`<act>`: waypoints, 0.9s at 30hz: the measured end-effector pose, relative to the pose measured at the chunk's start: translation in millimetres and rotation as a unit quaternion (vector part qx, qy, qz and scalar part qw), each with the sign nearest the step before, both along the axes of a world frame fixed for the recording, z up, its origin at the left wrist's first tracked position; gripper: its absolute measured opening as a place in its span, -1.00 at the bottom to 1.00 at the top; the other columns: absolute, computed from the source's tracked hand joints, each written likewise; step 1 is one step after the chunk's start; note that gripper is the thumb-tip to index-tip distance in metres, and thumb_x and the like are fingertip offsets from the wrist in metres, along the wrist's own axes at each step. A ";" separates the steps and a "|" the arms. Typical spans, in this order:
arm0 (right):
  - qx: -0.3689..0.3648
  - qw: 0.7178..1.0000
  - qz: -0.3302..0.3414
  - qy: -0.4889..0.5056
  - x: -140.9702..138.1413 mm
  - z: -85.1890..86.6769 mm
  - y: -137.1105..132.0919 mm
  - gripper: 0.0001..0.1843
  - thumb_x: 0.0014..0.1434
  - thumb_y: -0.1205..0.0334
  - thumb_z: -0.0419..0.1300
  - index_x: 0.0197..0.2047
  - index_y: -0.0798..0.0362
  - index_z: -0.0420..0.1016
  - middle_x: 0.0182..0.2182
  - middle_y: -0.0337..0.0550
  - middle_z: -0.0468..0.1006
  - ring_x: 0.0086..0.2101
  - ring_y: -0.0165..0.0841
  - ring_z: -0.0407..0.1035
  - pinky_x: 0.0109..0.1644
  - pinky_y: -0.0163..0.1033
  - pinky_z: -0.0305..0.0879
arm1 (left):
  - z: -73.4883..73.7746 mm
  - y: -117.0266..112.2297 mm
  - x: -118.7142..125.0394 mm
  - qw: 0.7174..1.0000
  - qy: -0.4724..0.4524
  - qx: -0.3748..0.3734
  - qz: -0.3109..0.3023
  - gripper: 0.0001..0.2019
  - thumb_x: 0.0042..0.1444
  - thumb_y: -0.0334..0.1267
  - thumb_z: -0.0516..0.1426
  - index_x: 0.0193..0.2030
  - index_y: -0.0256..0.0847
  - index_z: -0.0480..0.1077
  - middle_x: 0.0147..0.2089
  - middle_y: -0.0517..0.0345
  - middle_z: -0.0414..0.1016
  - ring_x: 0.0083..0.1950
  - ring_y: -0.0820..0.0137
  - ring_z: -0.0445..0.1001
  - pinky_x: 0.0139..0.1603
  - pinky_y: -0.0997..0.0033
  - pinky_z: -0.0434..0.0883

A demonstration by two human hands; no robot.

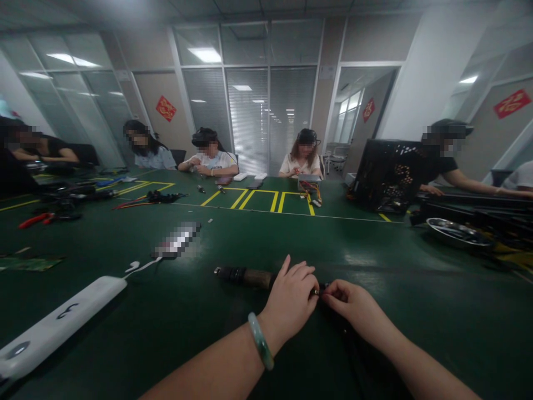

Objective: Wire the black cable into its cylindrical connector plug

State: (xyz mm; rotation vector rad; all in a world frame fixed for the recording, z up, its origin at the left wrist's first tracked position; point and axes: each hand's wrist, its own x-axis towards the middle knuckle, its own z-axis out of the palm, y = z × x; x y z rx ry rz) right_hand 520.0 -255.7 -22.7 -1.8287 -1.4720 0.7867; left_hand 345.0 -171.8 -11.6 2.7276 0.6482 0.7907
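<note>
My left hand (pixel 289 300), with a green jade bangle (pixel 261 341) on its wrist, and my right hand (pixel 353 308) are together, close in front of me, with the fingers of both closed on a small metal end (pixel 315 291). From that end, a black cable bundle (pixel 237 274) runs away past my left hand, with a brown sleeve (pixel 258 279) over the stretch nearest the hand. The sleeve appears to be already on that stretch, while the metal end remains bare; I cannot tell from this view whether any joint at the tip is finished. Left of my hands lies a white power strip (pixel 62 316) on the dark green surface (pixel 375 261), with a white cord (pixel 139 266) leading to a pixelated object (pixel 177 240). Farther left are red-handled pliers (pixel 37 219). To the right of my hands sits a round metal tray (pixel 458 233), with a black computer case (pixel 387 175) beyond it. Straight ahead, a wire harness (pixel 308 191) lies near a co-worker (pixel 300 158), and two more co-workers (pixel 208 153) (pixel 145 145) sit at the far edge, hands busy with small items.
</note>
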 end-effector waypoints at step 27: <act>-0.004 1.000 0.005 -0.004 1.3 -1.0 -0.4 -0.82 0.18 0.11 0.13 -0.30 0.02 0.49 -0.39 -0.26 0.56 -0.39 -0.35 0.43 -0.36 -0.35 0.23 | -2.4 -0.4 1.1 1.000 -0.018 -0.004 0.000 -0.89 0.13 -0.39 0.15 -0.19 -0.15 0.40 0.08 0.17 0.42 0.24 0.30 0.23 0.39 0.01 -0.24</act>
